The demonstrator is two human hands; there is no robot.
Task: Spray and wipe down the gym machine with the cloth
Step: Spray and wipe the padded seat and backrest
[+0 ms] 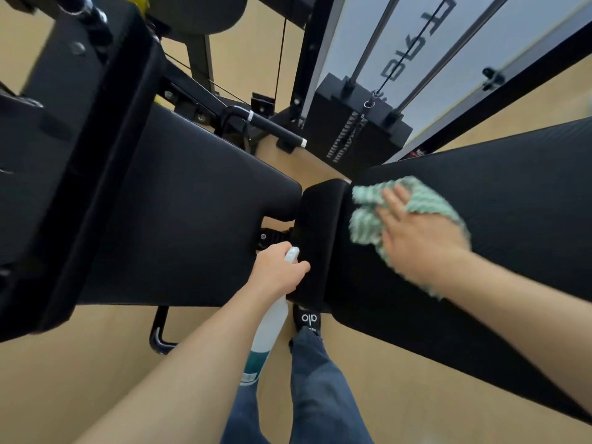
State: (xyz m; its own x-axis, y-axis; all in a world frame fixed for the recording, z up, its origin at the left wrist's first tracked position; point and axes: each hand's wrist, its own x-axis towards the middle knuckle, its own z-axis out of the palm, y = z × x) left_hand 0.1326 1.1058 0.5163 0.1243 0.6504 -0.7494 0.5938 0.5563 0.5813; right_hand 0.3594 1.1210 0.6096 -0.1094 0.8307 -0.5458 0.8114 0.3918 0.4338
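Right hand (413, 232) lies flat on the floppy green-and-white striped cloth (368, 219), pressing it onto the black padded bench (480, 200) — left hand (278, 270) grips the light white plastic spray bottle (269, 328) by its neck, probably the safest hold.

Single head-worn wide-angle view, steeply downward and forward, close above the black bench pads (179, 200).

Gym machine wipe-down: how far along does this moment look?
Midway, by the look of it. In hand: the right hand presses the green striped cloth flat on the long black pad; the left hand grips the spray bottle. Whether spray has landed cannot be told. The wide seat pad shows no cloth contact.
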